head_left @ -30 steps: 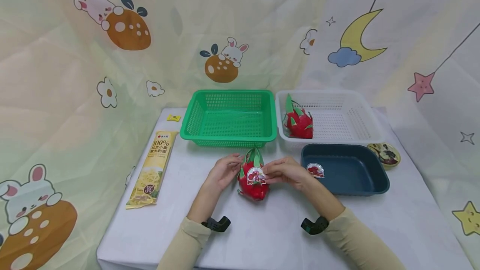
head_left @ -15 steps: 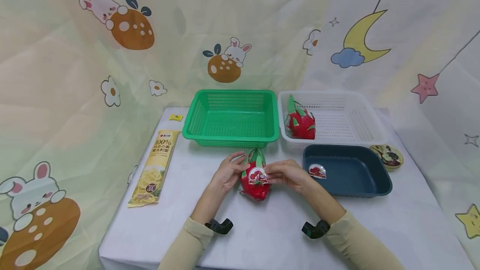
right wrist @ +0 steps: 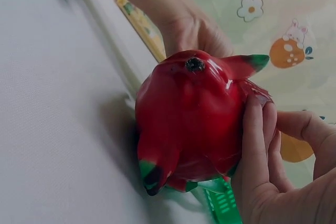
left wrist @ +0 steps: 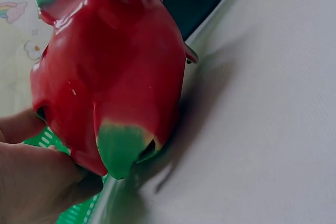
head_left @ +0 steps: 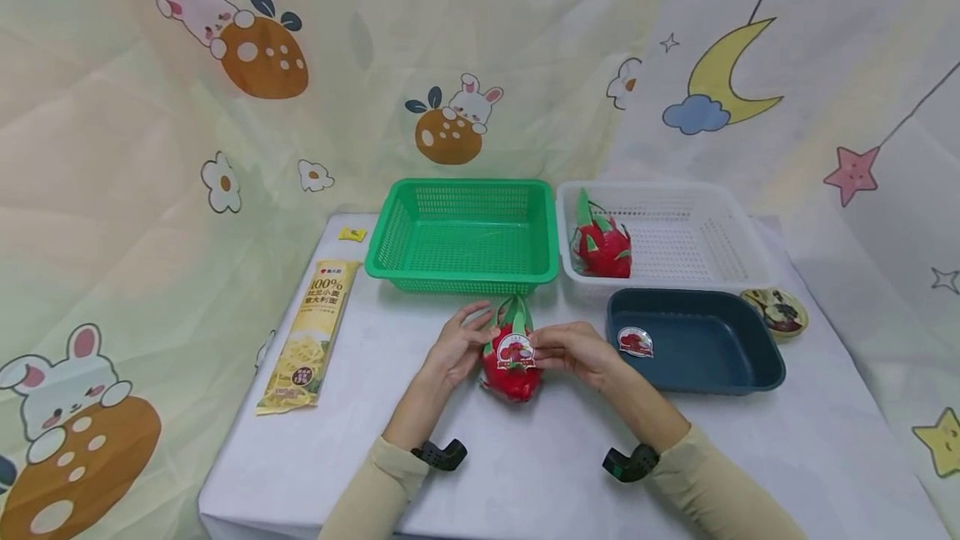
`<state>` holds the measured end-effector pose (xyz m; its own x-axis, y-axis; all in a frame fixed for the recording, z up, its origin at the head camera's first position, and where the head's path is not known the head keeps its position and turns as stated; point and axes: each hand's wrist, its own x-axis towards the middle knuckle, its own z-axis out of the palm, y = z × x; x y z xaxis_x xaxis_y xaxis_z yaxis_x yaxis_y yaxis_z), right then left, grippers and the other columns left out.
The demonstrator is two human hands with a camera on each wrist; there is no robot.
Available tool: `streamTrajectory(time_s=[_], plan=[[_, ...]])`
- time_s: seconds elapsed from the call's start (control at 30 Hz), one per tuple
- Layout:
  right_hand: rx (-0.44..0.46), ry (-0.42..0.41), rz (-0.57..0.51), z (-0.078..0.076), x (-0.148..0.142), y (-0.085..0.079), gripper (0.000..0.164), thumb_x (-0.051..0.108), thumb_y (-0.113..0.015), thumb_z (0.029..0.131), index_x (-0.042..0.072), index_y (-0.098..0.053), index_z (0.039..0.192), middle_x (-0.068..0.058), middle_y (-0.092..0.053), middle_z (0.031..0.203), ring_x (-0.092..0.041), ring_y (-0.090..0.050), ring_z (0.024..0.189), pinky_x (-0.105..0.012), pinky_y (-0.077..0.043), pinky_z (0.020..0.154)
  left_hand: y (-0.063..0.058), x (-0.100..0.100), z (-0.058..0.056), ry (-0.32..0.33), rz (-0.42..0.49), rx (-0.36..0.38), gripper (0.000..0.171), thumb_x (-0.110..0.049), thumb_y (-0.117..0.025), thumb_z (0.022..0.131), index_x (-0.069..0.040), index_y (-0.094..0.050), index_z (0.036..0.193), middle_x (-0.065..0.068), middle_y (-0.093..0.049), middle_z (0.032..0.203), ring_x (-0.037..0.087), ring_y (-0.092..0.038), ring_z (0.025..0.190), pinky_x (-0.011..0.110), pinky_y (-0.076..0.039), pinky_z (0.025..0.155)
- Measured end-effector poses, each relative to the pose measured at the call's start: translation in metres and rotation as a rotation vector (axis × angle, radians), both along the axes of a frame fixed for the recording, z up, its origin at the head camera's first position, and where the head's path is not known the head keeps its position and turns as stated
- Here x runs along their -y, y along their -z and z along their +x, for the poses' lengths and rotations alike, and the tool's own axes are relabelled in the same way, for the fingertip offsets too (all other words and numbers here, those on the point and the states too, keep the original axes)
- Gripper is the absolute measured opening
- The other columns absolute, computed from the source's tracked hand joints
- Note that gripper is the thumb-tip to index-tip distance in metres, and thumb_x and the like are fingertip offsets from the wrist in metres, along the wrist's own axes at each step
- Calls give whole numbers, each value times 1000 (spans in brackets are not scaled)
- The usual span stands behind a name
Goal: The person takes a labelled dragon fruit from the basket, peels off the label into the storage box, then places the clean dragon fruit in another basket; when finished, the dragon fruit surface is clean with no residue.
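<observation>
In the head view a red dragon fruit (head_left: 510,380) with green leaf tips stands at the table's middle, its leafy crown pointing away from me. My left hand (head_left: 456,344) holds its left side, thumb near a round label sticker (head_left: 515,351) on the fruit's upper face. My right hand (head_left: 576,348) pinches the right edge of that sticker, its fingers against the fruit. In the right wrist view the fingers (right wrist: 253,140) touch the fruit's side beside the sticker's edge. From the left wrist view the smooth underside of the dragon fruit (left wrist: 115,61) hides most of both hands.
A green basket (head_left: 465,282) stands behind the fruit. A white basket (head_left: 675,280) holds another dragon fruit (head_left: 603,250). A dark blue bin (head_left: 697,382) with a similar sticker (head_left: 635,342) stands right, beside a round tin (head_left: 776,312). Left lie a pasta pack (head_left: 309,340) and a small yellow packet (head_left: 352,234).
My left hand has closed in on the fruit, its thumb now on the front near the sticker. My right hand keeps its place at the sticker. The head view has shifted slightly.
</observation>
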<state>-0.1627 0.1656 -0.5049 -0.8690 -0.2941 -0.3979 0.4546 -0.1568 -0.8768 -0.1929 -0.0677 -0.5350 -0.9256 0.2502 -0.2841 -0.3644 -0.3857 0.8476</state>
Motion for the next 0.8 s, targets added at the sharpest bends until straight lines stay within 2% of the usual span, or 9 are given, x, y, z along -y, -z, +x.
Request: streamTrajectory(time_s=[0.23, 0.5, 0.8], plan=[[-12, 1, -15, 3, 0, -2, 17, 8, -67, 97, -4, -77, 104, -7, -77, 87, -13, -74, 75, -30, -64, 74, -4, -1, 2, -15, 6, -6, 69, 20, -60, 90, 3, -39, 153, 31, -45, 154, 42, -44, 145, 30, -55, 102], [-57, -20, -44, 1, -1, -3, 13, 5, -66, 98, -1, -77, 100, -8, -74, 87, -13, -72, 74, -28, -64, 73, -2, -1, -3, 28, -3, -58, 74, 19, -61, 90, 1, -35, 157, 29, -46, 155, 42, -45, 145, 29, -54, 101], [-69, -23, -20, 5, 1, -4, 18, 9, -68, 97, -4, -76, 106, -8, -75, 93, -15, -72, 78, -29, -64, 77, 2, -1, 0, 5, -6, -43, 72, 18, -61, 90, 1, -37, 156, 27, -47, 155, 41, -46, 144, 35, -51, 108]])
